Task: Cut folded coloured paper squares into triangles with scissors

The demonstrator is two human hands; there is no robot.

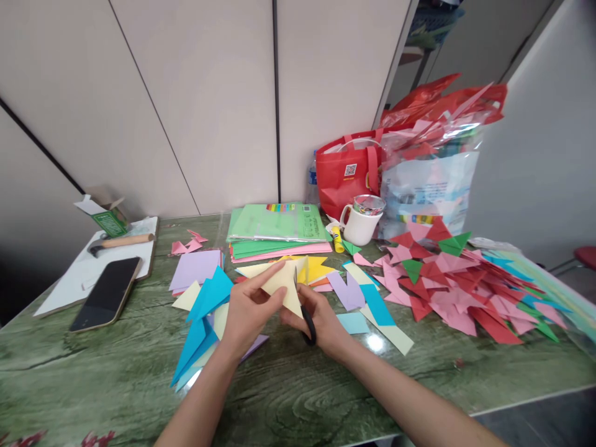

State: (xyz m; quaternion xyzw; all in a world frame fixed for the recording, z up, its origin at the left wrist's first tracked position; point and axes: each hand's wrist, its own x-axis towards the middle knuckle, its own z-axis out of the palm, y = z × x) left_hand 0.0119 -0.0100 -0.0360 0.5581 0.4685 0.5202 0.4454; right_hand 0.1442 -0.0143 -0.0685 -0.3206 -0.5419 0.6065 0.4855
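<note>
Pinched in my left hand (pixel 251 307) is a folded piece of cream paper (pixel 291 297), raised above the middle of the table. My right hand (pixel 321 323) grips black-handled scissors (pixel 308 326), whose blades meet the cream paper near its right side. Blue folded paper pieces (pixel 200 335) lie left of and partly behind my left hand. Yellow paper (pixel 319 269) sits just beyond my hands. To the right are a lilac piece (pixel 348 292), a blue strip (pixel 378 305) and a pale cream strip (pixel 393 332).
A large heap of red and pink folded papers (pixel 456 285) covers the right. Behind stand a white mug (pixel 362 223), a red bag (pixel 347 180) and green paper packs (pixel 279 223). At left are a phone (pixel 106 295), a hammer (pixel 121 242) and a small box (pixel 109 217).
</note>
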